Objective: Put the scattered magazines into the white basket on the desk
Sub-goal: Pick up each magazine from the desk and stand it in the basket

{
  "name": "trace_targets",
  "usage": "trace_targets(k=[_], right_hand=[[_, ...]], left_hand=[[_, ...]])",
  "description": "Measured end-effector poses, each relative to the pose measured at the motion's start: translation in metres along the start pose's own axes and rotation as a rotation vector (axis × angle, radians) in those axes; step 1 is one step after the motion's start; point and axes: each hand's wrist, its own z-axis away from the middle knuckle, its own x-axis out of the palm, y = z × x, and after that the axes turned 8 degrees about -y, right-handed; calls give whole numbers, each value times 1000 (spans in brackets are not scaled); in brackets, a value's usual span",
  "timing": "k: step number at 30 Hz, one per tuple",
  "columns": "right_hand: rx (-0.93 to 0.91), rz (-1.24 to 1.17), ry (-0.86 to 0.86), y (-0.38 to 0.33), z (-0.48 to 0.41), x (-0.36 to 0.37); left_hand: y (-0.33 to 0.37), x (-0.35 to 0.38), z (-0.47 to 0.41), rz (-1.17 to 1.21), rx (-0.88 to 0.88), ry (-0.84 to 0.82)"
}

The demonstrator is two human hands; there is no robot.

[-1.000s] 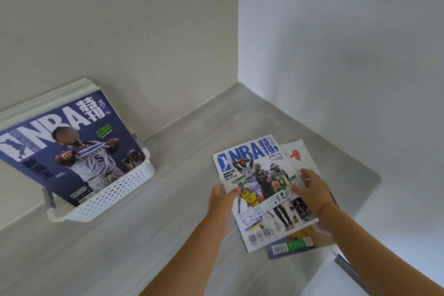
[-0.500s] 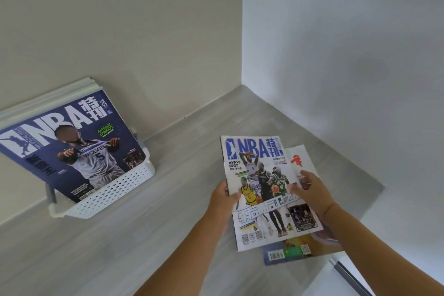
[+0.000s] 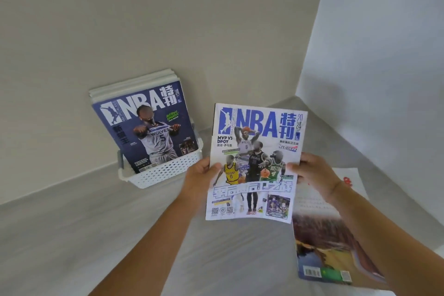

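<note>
Above the desk (image 3: 96, 235), left hand (image 3: 198, 179) and right hand (image 3: 312, 173) pinch the white magazine (image 3: 254, 163) by its side edges.

You see soft, even daylight, brighter on the right wall (image 3: 384, 31), where a faint shadow falls. The wide lens bends the desk (image 3: 72, 235) edge and wall corner, and fine cover print looks slightly blurred.

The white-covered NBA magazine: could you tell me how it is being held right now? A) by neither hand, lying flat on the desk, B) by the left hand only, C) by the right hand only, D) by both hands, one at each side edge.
D: the left hand grips the left edge of the white-covered NBA magazine and the right hand grips its right edge, holding it up off the desk.
</note>
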Motion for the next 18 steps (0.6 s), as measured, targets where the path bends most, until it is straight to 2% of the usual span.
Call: trace_targets(k=[7,11,18], right_hand=[[-307,91,-23,-112,-62,78],[-437,182,-46,-165,-88,116],[-475,214,-22,-199,-122,164]], left_hand=[[53,-111,16,-72,191,390],[79,-160,24,-98,264,510],[87,-201,15,-126,290,711]])
